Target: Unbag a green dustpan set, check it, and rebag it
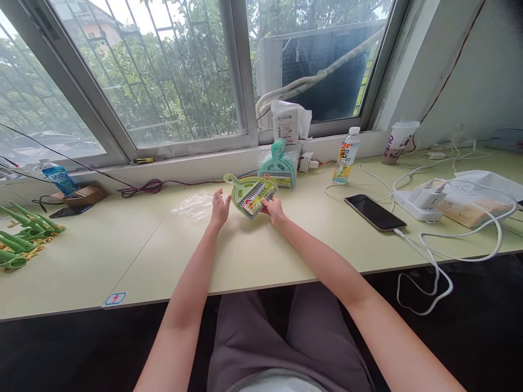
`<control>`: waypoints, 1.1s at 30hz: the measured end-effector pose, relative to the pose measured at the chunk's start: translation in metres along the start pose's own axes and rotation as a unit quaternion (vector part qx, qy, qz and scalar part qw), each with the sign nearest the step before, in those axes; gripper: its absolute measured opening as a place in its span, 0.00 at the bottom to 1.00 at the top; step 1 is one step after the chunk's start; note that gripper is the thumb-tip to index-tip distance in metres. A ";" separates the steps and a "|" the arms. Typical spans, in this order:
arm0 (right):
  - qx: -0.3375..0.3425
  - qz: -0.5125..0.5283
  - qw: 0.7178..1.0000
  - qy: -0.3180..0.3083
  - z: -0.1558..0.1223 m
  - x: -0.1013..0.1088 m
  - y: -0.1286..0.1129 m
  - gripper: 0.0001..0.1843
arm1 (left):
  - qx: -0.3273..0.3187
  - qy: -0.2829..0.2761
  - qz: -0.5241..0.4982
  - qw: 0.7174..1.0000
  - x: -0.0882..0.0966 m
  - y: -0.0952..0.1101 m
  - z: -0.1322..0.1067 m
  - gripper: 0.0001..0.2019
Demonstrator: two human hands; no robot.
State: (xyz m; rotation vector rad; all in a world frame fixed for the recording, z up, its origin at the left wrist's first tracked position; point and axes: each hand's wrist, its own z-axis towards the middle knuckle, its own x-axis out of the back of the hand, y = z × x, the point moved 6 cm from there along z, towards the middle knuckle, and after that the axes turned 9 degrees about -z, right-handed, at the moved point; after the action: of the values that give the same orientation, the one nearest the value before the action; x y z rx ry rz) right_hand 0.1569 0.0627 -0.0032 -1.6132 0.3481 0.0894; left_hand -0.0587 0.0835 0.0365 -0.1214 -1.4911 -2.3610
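My right hand (pixel 274 210) is closed on the near edge of a small green dustpan (pixel 248 195) with a colourful label card, holding it tilted just above the pale green desk (pixel 261 256). My left hand (pixel 219 209) is open beside the dustpan's left side, fingers spread, holding nothing. A clear plastic bag (pixel 195 206) lies flat just left of that hand. Behind the dustpan, a stack of teal dustpans (pixel 278 165) in clear wrapping stands against the window sill.
A phone (pixel 375 212) on a white cable lies to the right, with a charger block (pixel 423 199), drink bottle (pixel 345 155) and cup (pixel 399 141). Green plastic parts (pixel 22 234) lie at far left beside a cardboard box (pixel 79 195) and blue bottle (pixel 59 178).
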 end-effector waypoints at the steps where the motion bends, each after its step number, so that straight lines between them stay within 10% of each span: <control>1: -0.001 -0.003 1.000 0.007 0.001 0.002 0.000 0.05 | -0.022 0.003 0.088 0.996 0.006 -0.002 0.000 0.24; 7: -0.002 -0.005 1.000 0.023 0.003 0.009 0.000 0.07 | -0.002 -0.113 0.361 0.926 0.012 -0.027 -0.004 0.26; 20: -0.040 -0.023 0.999 0.027 0.009 0.012 0.007 0.07 | -0.033 -0.042 0.348 0.936 0.012 -0.006 0.001 0.15; 33: -0.049 -0.055 0.997 -0.014 0.013 0.007 0.010 0.09 | 0.032 -0.141 0.409 0.901 0.009 -0.029 -0.006 0.24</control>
State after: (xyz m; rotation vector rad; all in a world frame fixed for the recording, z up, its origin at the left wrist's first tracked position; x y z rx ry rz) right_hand 0.1622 0.0741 -0.0159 -1.7228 0.2360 0.0447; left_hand -0.0755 0.0875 0.0116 -0.9140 -1.2695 -1.6423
